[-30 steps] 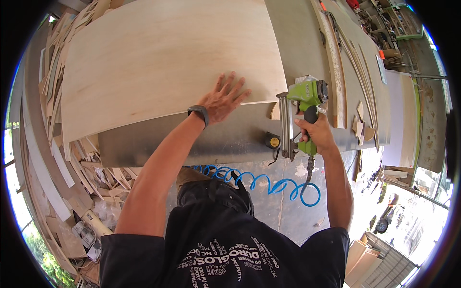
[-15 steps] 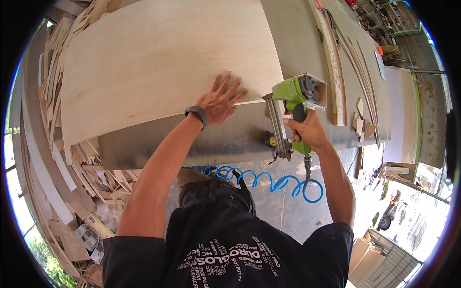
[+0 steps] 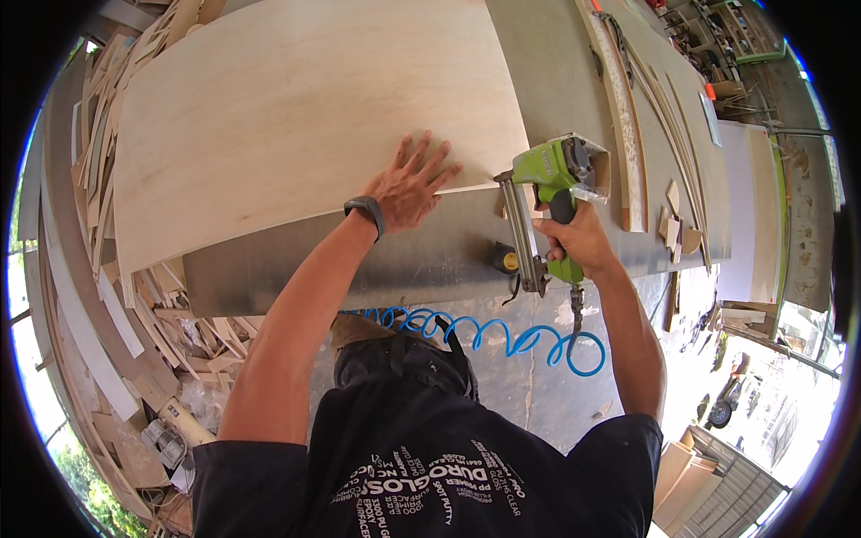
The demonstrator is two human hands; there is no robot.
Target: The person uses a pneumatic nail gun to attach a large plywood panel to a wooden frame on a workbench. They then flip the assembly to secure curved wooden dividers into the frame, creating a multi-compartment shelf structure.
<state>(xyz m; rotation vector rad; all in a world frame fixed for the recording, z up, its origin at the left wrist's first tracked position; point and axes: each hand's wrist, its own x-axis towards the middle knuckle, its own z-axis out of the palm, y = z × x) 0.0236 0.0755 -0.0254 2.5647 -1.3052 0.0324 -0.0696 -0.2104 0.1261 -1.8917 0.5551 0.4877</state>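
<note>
A large pale plywood sheet (image 3: 296, 117) lies on a grey workbench (image 3: 421, 260). My left hand (image 3: 411, 184) presses flat on the sheet's near right corner, fingers spread, a dark watch on the wrist. My right hand (image 3: 578, 238) grips the handle of a green pneumatic nail gun (image 3: 547, 193), held just right of the sheet's corner above the bench. A blue coiled air hose (image 3: 502, 336) hangs from the gun's handle down in front of my body.
Curved wooden strips (image 3: 628, 117) and small offcuts (image 3: 677, 220) lie on the bench to the right. A heap of scrap wood pieces (image 3: 134, 314) fills the floor at left. A small yellow and black object (image 3: 507, 260) sits on the bench edge.
My right hand has carried the nail gun up and slightly left, closer to the sheet's corner. My left hand has stayed flat on the sheet.
</note>
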